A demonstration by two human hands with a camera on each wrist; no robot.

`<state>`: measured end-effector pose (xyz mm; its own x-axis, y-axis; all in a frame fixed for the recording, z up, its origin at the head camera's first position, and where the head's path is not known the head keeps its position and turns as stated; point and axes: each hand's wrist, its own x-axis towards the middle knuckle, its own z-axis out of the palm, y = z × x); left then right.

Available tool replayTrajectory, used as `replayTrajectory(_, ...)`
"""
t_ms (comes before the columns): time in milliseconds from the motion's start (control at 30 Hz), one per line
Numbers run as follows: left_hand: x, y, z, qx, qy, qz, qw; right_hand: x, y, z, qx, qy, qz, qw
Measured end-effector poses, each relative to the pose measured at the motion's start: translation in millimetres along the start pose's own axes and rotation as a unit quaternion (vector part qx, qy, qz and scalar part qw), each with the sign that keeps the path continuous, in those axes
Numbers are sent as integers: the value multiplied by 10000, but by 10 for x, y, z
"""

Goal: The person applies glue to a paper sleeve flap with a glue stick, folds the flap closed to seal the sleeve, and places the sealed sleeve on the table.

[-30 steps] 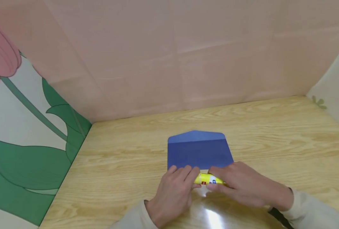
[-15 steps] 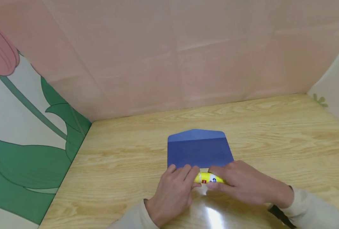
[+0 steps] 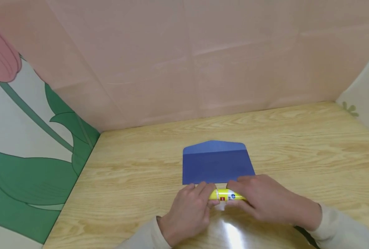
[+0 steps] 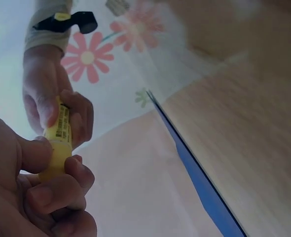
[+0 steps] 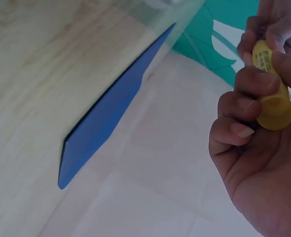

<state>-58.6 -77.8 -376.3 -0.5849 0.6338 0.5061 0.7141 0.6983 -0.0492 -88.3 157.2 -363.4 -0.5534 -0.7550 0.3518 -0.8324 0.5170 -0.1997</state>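
A yellow glue stick [image 3: 223,194] with a white and red label lies level between my two hands, just in front of the envelope. My left hand [image 3: 189,212] grips its left end, where a pale seam shows beside the fingers. The right hand [image 3: 265,200] holds the other end, with thumb and fingers curled round it. In the right wrist view, the yellow round end of the glue stick [image 5: 276,112] sticks out past the right fingers. A blue envelope [image 3: 218,166] lies flat beyond the hands, its lighter flap [image 3: 214,147] unfolded away from me.
The wood-grain table [image 3: 134,176] runs back to a pinkish sheet [image 3: 187,69]. A panel with a tulip and green leaves [image 3: 32,180] stands along the left edge. At the right is a pale panel [image 3: 368,93] with flower prints.
The right hand has shifted slightly right, and the left hand's fingers have moved slightly toward me. Slightly more of the glue stick shows between the hands. The envelope has stayed in place.
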Motion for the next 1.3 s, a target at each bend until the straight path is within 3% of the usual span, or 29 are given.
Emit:
replayTrajectory(167, 1, -5, -11, 65, -124, -49, 9999, -11, 25, 45, -239, 167, -124, 9995)
replayTrajectory(467, -110, -15, -14, 277, -456, 23, 9986, -6, 69, 135, -633, 435, -746, 9943)
replayTrajectory(867, -27, -65, -26, 45, -427, 117, 9990, 8, 105, 75, -533, 324, -716, 9955)
replayTrajectory(1100, -52, -85, -36, 68, -409, 138, 9990, 17, 115, 87, -656, 358, -809, 9939)
replayTrajectory(1300, -41, -68, -26, 56, -225, 154, 9996, 6, 128, 71, -667, 436, -873, 9930)
